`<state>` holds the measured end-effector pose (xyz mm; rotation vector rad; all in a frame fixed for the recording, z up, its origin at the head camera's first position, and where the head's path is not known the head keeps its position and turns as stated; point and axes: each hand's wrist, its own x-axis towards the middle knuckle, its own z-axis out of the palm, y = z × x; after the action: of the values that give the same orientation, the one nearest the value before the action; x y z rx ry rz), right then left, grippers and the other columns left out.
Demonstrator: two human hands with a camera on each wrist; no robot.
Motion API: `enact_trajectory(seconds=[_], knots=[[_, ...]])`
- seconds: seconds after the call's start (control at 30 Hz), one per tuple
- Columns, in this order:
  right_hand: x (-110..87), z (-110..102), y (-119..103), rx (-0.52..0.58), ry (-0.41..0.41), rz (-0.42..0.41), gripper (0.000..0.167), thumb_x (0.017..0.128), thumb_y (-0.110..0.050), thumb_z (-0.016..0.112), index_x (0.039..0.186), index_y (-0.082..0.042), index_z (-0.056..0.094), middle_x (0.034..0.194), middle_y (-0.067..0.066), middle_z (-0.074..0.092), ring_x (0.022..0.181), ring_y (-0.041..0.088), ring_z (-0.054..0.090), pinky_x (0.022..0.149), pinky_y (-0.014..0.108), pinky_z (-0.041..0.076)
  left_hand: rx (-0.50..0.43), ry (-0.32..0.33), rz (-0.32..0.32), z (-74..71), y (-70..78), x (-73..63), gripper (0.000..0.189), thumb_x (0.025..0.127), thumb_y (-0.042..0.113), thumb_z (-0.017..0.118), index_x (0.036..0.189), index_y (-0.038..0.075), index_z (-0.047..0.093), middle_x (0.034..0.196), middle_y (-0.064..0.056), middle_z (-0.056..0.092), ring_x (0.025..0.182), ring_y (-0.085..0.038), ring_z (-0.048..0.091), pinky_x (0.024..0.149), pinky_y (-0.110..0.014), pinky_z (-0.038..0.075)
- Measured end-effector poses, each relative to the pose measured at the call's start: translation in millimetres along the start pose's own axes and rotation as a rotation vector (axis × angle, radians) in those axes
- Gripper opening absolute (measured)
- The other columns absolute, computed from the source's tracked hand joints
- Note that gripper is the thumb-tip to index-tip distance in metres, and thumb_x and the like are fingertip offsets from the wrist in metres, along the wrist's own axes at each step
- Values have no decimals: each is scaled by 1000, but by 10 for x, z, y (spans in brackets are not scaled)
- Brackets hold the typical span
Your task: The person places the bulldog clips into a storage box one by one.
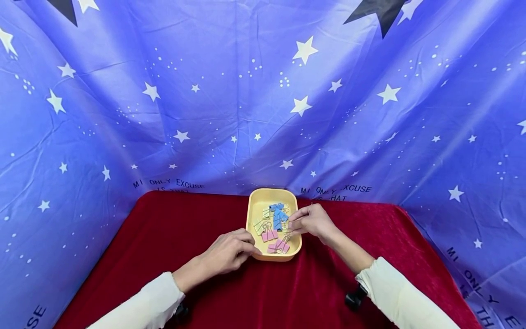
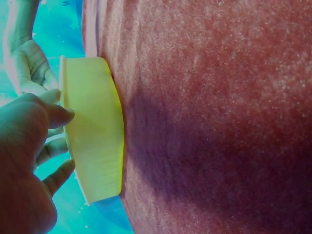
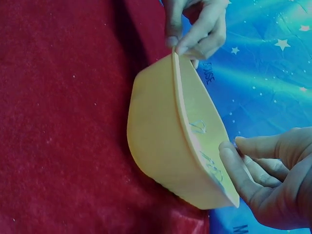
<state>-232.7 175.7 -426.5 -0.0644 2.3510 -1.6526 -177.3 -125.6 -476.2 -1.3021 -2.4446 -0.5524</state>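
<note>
A yellow rectangular container [image 1: 256, 196] with rounded corners stands on the red cloth in the head view. Inside lie blue binder clips [image 1: 280, 218], pink binder clips [image 1: 270, 235] and pale yellow-green ones [image 1: 260, 225], heaped toward the middle and near end. My left hand [image 1: 229, 251] pinches the rim at its near left corner, thumb and finger against the wall, as the right wrist view also shows. My right hand [image 1: 314, 222] reaches over the right rim, fingertips and thumb close together near the clips. Whether anything sits between those fingertips [image 3: 226, 151] is too small to tell.
Dark red velvet cloth [image 1: 176, 228] covers the table around the container. A blue curtain [image 1: 230, 114] with white stars and printed words hangs behind and on both sides. The container's far end lies near the table's back edge.
</note>
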Motion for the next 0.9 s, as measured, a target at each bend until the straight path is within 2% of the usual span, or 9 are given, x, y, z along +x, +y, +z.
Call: enact_trajectory(seconds=[0.3,0.57,0.9], knots=[[80,-258,52,67,63,21,31,91,13,80,119,24,73,90,17,84,79,16,83,81,38,71,-2,-6,-4,18,-3,-7,27,95,4,83,108,26,91,101,10,76,102,-8,68,85,-21,59],[215,-519,197,123,142,59,33,94,13,76,125,24,70,90,10,85,75,10,80,76,31,70,-17,-30,-11,5,0,3,30,95,1,80,109,26,91,99,9,74,101,-8,67,85,-22,58],[380,-685,319,201,192,109,29,99,10,72,124,23,73,86,10,85,70,9,81,73,26,68,-5,-18,-10,8,-7,0,29,95,3,82,109,26,91,100,9,74,102,-7,67,85,-20,58]])
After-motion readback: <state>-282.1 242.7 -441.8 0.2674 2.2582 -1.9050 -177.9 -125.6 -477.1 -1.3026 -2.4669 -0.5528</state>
